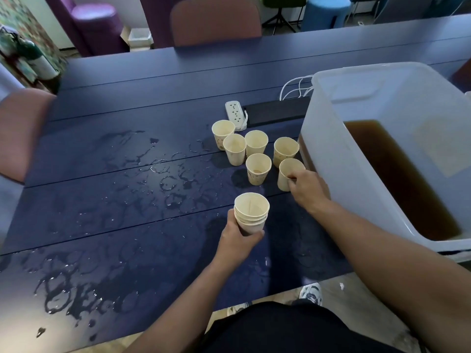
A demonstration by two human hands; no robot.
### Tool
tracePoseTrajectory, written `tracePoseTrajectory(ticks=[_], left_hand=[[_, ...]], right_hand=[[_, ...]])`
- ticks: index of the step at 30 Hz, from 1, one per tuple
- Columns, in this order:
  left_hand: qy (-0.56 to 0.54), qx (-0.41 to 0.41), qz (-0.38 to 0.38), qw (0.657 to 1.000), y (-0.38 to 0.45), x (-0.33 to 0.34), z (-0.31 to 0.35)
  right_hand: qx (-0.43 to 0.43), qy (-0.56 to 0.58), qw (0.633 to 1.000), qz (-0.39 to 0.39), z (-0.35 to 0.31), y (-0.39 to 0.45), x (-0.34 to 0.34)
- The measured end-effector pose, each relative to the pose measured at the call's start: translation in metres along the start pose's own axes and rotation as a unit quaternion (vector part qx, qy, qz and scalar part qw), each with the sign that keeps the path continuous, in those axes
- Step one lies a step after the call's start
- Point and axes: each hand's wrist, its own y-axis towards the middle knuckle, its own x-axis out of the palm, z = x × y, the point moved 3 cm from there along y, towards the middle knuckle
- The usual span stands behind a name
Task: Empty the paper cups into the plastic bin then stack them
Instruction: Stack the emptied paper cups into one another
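Observation:
My left hand [239,239] grips a stack of nested paper cups [251,211], upright above the blue table [114,110]. My right hand [307,191] pinches the rim of a single paper cup [286,171] that stands beside the plastic bin [328,154], with fingertips inside the cup. Several more cream paper cups [256,145] stand in a loose cluster just behind, the nearest of them [258,169] showing a brown trace at its bottom. The translucent bin at the right holds brown liquid [397,174].
Spilled liquid and wet rings [168,184] spread over the table's left and front. A white power strip [235,114] and a black flat object [276,110] lie behind the cups, with white cables [295,86]. Chairs [216,20] stand around the table.

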Motion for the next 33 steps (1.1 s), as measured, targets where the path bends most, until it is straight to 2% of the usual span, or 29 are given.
tracePoseTrajectory(ticks=[5,8,11,14,16,23,28,31,33], left_hand=[[0.008,-0.003,-0.011,1.0,0.003,0.002,-0.005],[0.008,-0.01,-0.019,1.0,0.006,0.006,-0.005],[0.002,-0.016,-0.031,0.999,0.008,0.013,-0.002],[-0.006,-0.017,-0.032,0.999,0.012,0.018,-0.002],[-0.02,-0.015,-0.024,0.999,0.014,0.02,0.0],[-0.035,-0.001,-0.022,0.999,0.015,0.028,0.005],[-0.026,0.005,-0.017,0.999,0.016,0.026,0.003],[-0.016,-0.002,-0.007,1.0,0.013,0.017,0.004],[-0.01,0.004,0.004,1.0,0.012,0.012,0.004]], right_hand=[[-0.069,0.102,0.989,0.085,-0.015,-0.02,-0.018],[-0.141,0.2,0.959,0.146,-0.032,-0.036,-0.035],[-0.224,0.227,0.925,0.204,-0.044,-0.053,-0.05],[-0.297,0.242,0.897,0.22,-0.049,-0.069,-0.057],[-0.321,0.244,0.892,0.204,-0.048,-0.075,-0.055],[-0.308,0.224,0.913,0.145,-0.037,-0.08,-0.027],[-0.282,0.234,0.929,0.052,-0.033,-0.082,-0.01],[-0.25,0.32,0.912,0.06,-0.037,-0.075,-0.02],[-0.211,0.32,0.919,0.088,-0.042,-0.062,-0.027]])
